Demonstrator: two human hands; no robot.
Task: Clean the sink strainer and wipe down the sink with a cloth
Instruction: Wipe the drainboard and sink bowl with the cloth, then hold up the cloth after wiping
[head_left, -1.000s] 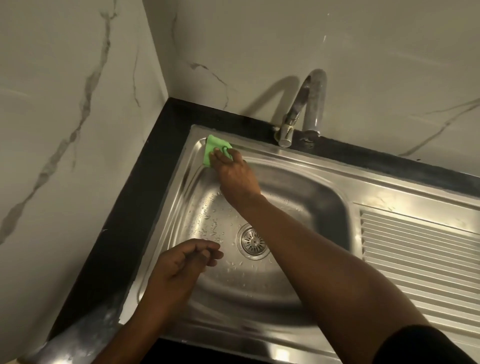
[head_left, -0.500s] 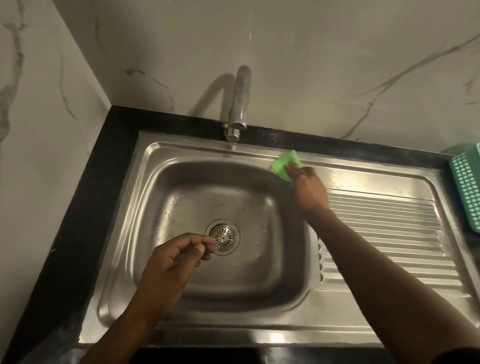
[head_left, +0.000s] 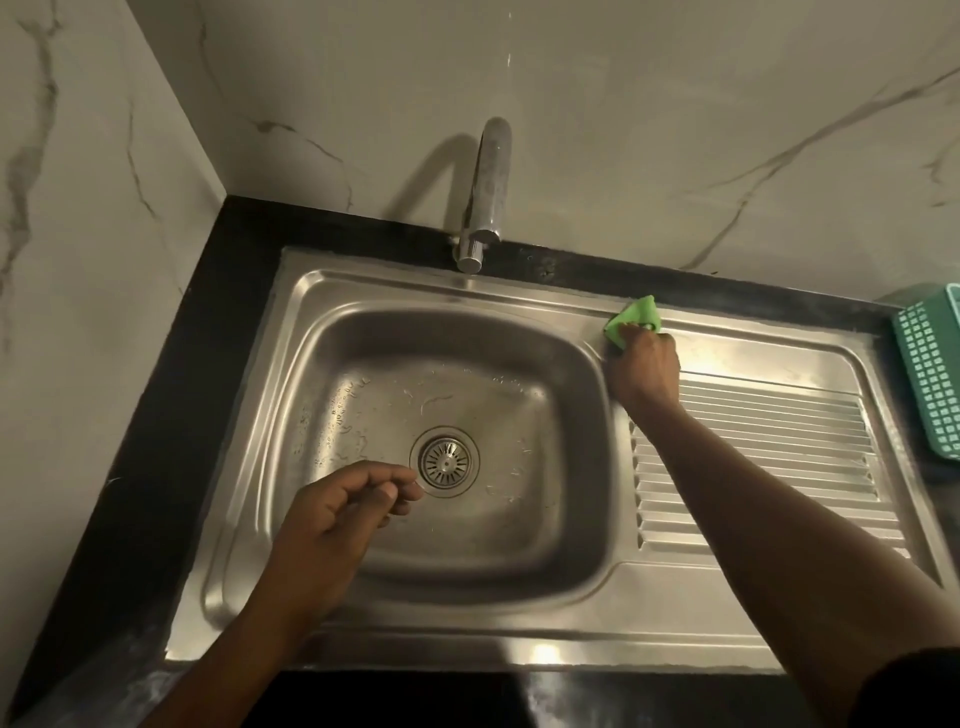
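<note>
A steel sink (head_left: 363, 291) with a wet basin fills the view. The round metal strainer (head_left: 444, 462) sits in the drain at the basin's middle. My right hand (head_left: 644, 371) presses a folded green cloth (head_left: 635, 318) onto the sink's back rim, just right of the basin's far right corner. Most of the cloth is under my fingers. My left hand (head_left: 337, 525) hovers over the basin's near left part, fingers loosely curled with the thumb against the fingertips. Nothing shows in it.
A chrome tap (head_left: 485, 192) rises behind the basin at the back rim. The ribbed drainboard (head_left: 753, 457) lies right of the basin. A teal plastic basket (head_left: 932, 369) stands on the black counter (head_left: 171, 415) at the far right. Marble walls close the left and back.
My right hand has slid the green cloth rightward along the back rim, from the far left corner past the tap to the drainboard side. The left hand has stayed over the basin.
</note>
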